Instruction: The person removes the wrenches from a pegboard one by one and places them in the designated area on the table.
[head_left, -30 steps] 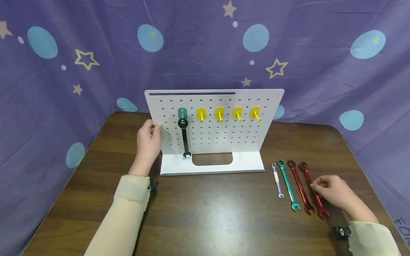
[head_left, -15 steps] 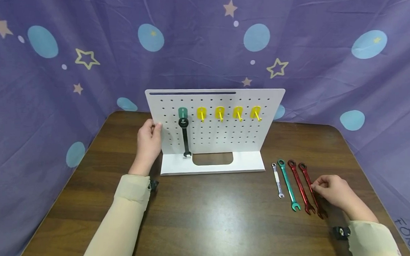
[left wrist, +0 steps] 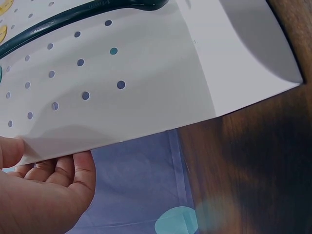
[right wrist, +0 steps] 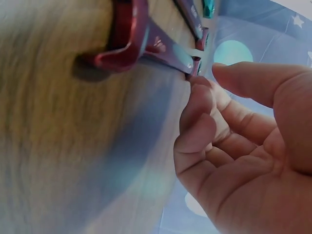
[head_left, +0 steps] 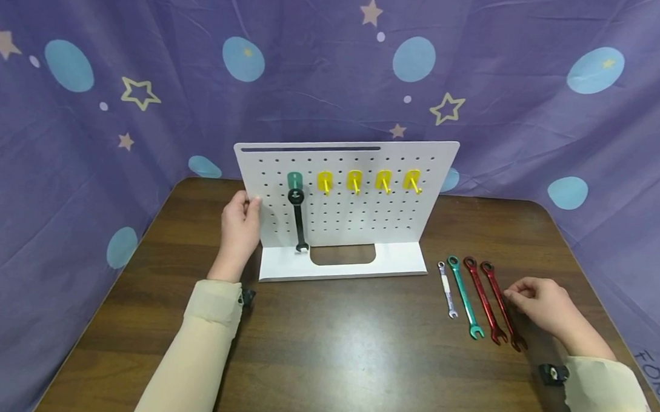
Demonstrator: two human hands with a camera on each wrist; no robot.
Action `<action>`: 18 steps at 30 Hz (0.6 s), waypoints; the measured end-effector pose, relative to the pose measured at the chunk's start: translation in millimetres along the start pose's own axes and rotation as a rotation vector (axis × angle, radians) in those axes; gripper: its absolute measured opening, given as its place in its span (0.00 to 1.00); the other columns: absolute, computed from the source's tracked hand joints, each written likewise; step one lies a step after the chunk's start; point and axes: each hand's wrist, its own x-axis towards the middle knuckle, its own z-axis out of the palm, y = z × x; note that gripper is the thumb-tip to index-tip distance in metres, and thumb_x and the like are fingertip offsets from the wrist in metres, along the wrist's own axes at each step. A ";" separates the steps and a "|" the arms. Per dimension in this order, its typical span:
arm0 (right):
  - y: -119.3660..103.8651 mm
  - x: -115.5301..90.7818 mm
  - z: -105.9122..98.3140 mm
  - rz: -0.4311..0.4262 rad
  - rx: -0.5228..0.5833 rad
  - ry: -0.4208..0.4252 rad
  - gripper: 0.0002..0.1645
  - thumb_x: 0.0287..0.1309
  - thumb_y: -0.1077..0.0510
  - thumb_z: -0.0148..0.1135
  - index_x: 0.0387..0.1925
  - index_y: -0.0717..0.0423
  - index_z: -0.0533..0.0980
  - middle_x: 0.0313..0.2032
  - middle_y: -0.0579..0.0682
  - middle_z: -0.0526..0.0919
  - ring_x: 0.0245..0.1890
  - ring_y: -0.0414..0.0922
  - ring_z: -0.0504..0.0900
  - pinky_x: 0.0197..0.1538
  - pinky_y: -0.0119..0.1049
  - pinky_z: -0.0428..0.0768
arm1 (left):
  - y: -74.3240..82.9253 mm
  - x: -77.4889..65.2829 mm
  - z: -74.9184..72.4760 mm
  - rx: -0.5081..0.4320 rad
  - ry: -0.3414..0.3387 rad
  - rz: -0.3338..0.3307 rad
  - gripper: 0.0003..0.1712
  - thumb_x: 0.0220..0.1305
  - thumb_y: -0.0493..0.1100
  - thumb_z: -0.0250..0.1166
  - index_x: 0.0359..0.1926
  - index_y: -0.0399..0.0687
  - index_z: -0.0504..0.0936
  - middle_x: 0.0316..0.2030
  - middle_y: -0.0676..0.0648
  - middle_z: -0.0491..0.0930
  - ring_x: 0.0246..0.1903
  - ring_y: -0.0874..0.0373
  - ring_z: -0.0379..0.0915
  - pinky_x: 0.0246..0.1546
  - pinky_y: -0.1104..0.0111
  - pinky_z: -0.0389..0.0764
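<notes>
My left hand (head_left: 240, 227) grips the left edge of a white pegboard (head_left: 357, 222), thumb in front and fingers behind, as the left wrist view shows. On the board's green hook (head_left: 294, 180) hangs a black combination wrench (head_left: 299, 223). My right hand (head_left: 542, 304) is just beside the outer red wrench (head_left: 501, 303), its fingers loosely curled and thumb apart, with nothing between them in the right wrist view. Left of that wrench lie another red wrench (head_left: 485, 299), a green wrench (head_left: 465, 295) and a small silver wrench (head_left: 447, 290), roughly side by side.
Several yellow hooks, one of them the rightmost yellow hook (head_left: 412, 180), line the upper board. The board's foot (head_left: 399, 260) rests on the brown wooden table (head_left: 352, 352). Behind hangs a purple curtain (head_left: 324, 66) with stars and blue spots.
The outer red wrench has turned over slightly and shifted a little left. My right hand has then come off it, slightly up and to the right. The left hand keeps its grip.
</notes>
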 end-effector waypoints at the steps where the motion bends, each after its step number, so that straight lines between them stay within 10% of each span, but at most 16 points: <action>1: -0.6 0.1 0.0 -0.003 0.004 0.007 0.15 0.71 0.54 0.63 0.39 0.66 0.81 0.28 0.47 0.83 0.27 0.45 0.78 0.28 0.41 0.75 | -0.1 0.0 0.0 0.001 -0.001 -0.002 0.13 0.80 0.40 0.54 0.48 0.32 0.78 0.24 0.43 0.70 0.24 0.54 0.62 0.23 0.69 0.64; 18: -42.0 3.9 12.8 -0.077 0.235 0.126 0.18 0.73 0.52 0.62 0.50 0.66 0.79 0.40 0.59 0.86 0.36 0.46 0.86 0.34 0.33 0.81 | 0.9 -1.3 -1.8 -0.009 -0.020 -0.008 0.13 0.80 0.39 0.52 0.51 0.32 0.78 0.28 0.39 0.73 0.25 0.54 0.63 0.24 0.68 0.65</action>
